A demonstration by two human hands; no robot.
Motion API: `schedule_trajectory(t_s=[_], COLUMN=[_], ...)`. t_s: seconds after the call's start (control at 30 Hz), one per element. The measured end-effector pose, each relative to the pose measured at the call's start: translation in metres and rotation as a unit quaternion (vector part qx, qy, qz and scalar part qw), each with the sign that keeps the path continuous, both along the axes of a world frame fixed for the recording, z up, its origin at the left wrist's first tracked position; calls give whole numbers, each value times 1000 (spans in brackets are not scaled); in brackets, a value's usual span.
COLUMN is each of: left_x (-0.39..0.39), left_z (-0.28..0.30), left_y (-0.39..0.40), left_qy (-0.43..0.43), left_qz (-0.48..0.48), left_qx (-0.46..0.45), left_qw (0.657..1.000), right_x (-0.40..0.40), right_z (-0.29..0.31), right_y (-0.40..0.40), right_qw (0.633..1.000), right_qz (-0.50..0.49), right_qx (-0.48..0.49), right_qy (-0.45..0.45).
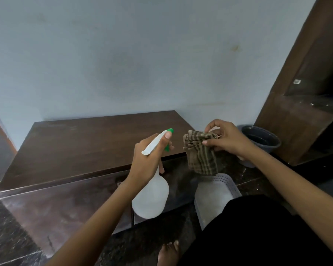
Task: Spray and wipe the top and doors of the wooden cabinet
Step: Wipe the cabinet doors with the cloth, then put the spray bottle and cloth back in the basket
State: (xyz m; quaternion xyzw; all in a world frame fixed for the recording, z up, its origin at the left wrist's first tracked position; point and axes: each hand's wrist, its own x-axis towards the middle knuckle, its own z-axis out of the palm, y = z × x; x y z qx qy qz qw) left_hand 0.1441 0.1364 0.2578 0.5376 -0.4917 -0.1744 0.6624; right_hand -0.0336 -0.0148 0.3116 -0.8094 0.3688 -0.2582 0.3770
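A low dark wooden cabinet (85,146) stands against the pale wall, its flat top and front doors (62,208) in view. My left hand (148,158) grips the neck of a white spray bottle (152,198) with a green nozzle, held above the cabinet's right front edge, nozzle pointing toward the wall. My right hand (227,139) pinches a brown checked cloth (200,152), which hangs down just right of the cabinet's corner.
A white perforated plastic basket (225,181) sits on the dark stone floor below the cloth. A grey bucket (265,139) stands to the right by the wall. Tall dark wooden furniture (300,104) rises at the far right. My bare foot (169,252) is at the bottom.
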Motion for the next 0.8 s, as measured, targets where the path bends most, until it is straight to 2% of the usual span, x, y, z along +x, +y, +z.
schedule_trajectory(t_s=[0.2,0.43,0.67,0.8], left_x=[-42,-95,-142,-158], left_z=[5,-21,-80,-128], left_y=[-65,-138,-206,-240], left_qy=[18,30,35,42], left_qz=[-66,-155,-191,-186], left_qx=[-8,26,53,81], left_qw=[998,987,980,978], right_x=[-57,-127,-170,-175], right_z=[-2,-33,-97,-137], right_y=[-56,-102,-140,-166], right_qw=[995,983,971,962], right_qz=[-29,-70,-77,-24], right_qx=[-36,-33,31,26], right_qy=[85,169,222,269])
